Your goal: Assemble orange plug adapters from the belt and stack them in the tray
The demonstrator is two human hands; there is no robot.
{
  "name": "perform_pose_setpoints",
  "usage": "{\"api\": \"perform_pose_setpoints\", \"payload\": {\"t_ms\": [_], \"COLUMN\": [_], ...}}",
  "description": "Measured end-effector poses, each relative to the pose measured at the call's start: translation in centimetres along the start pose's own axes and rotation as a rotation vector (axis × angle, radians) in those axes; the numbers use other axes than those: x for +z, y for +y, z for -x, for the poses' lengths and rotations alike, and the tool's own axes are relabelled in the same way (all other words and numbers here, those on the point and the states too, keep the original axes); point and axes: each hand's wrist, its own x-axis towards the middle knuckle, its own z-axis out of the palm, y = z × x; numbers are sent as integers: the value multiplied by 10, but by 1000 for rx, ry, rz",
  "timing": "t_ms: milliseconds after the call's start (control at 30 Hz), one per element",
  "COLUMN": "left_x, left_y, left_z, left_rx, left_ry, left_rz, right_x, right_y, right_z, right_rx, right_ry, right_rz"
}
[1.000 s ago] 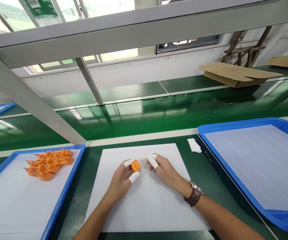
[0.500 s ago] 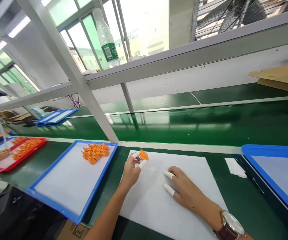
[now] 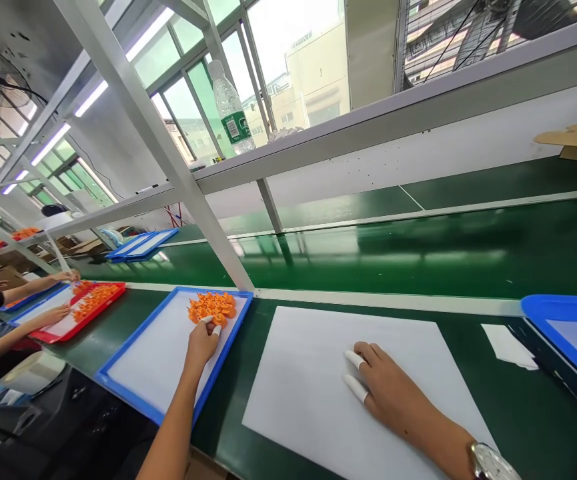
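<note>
My left hand [image 3: 202, 345] reaches over the blue-rimmed tray [image 3: 138, 353] at the near edge of a heap of small orange plastic pieces [image 3: 208, 307]. White finger covers sit on its thumb and index finger, which close on an orange piece [image 3: 219, 320] at the heap's edge; the grip is partly hidden by the fingers. My right hand [image 3: 385, 380] rests on a white sheet [image 3: 308, 373], with thumb and index finger, also in white covers, stretched out and slightly apart. Nothing shows between them, and its other fingers are curled.
Another blue tray [image 3: 563, 307] stands at the right, beside a scrap of white paper [image 3: 508, 347]. To the left, another person's hands work around a red tray [image 3: 121, 290] of orange pieces. A slanted metal post [image 3: 208, 213] rises behind the table, and a plastic bottle [image 3: 233, 113] stands on the shelf.
My left hand has moved left from above the white sheet to the orange heap in the blue tray. My right hand stays on the sheet. The view has shifted left.
</note>
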Motion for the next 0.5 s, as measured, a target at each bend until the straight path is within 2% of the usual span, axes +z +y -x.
{"api": "perform_pose_setpoints", "payload": {"t_ms": [133, 267, 367, 433, 500], "left_x": [9, 8, 6, 8, 16], "left_y": [-5, 2, 21, 42, 68], "left_z": [5, 16, 28, 40, 55], "left_rx": [-22, 55, 129, 195, 341], "left_ry": [-30, -89, -80, -53, -15], "left_rz": [-55, -103, -123, -117, -59], "right_x": [-2, -5, -5, -6, -7], "right_y": [-2, -4, -5, -6, -6], "right_z": [1, 1, 0, 0, -1], "right_rx": [19, 14, 13, 7, 4], "right_ry": [-34, -57, -56, -45, -38], "right_rz": [33, 52, 48, 47, 55]}}
